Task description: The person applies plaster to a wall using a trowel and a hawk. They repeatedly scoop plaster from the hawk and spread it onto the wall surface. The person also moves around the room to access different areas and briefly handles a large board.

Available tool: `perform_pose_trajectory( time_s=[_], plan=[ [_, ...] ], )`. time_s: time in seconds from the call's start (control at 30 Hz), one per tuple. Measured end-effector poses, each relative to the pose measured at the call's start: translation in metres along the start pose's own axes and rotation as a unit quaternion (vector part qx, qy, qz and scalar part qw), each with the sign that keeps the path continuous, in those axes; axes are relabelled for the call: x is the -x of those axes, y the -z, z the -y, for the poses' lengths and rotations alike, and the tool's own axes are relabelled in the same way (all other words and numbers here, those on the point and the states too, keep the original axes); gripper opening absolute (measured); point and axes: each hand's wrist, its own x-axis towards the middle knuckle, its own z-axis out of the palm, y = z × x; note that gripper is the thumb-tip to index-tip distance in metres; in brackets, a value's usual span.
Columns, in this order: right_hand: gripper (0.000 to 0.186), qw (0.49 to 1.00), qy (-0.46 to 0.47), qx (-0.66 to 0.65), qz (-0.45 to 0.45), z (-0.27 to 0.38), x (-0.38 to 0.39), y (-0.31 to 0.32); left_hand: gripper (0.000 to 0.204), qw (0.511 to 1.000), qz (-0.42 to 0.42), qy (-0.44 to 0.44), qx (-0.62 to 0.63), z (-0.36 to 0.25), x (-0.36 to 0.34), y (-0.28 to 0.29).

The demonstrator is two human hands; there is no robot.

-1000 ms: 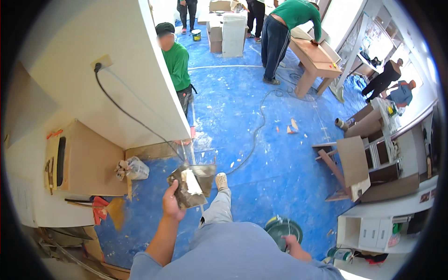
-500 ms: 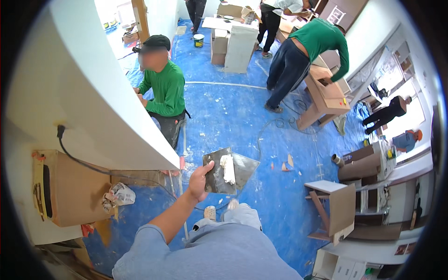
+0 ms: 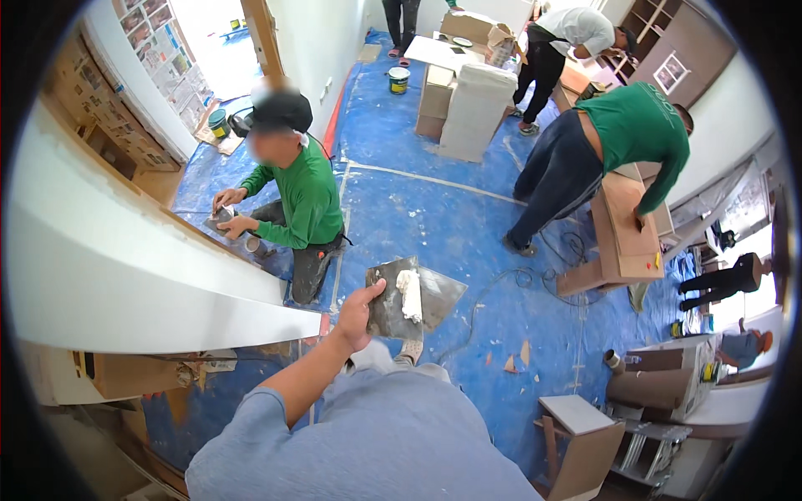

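My left hand [image 3: 357, 313] grips a flat grey metal plate [image 3: 393, 305] by its left edge and holds it level at chest height. A lump of white filler paste [image 3: 409, 294] lies on the plate's middle. A second thin metal blade [image 3: 443, 292] sticks out to the right from under the plate. My left forearm comes up from my blue-grey shirt [image 3: 368, 442]. My right hand is out of sight. A long white panel [image 3: 125, 284] runs just left of the hand.
A person in a green shirt and dark cap [image 3: 288, 188] crouches close ahead by the white panel. Another in green [image 3: 601, 159] bends over a wooden box [image 3: 622, 242]. A cable [image 3: 493, 288] lies on the blue floor sheet [image 3: 418, 209]. Cardboard boxes [image 3: 468, 108] and a bucket [image 3: 399, 79] stand farther back.
My view has swung up and forward, showing more of the room. My left hand keeps the plate and has raised it slightly. The right hand, seen low a second ago, has left the picture.
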Motion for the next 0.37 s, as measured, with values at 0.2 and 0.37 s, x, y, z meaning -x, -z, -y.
perform_pose_trajectory(
  time_s=[0.2,0.37],
  plan=[
    [0.067,0.997,0.052,0.047,-0.024,0.142,-0.131,0.069,0.035,1.0,-0.019,0.005,-0.008,-0.057,-0.108,-0.021],
    [0.072,0.981,0.092,0.167,-0.045,0.32,-0.22,0.158,0.038,0.999,-0.028,-0.017,0.012,-0.086,-0.217,-0.016]
  ],
)
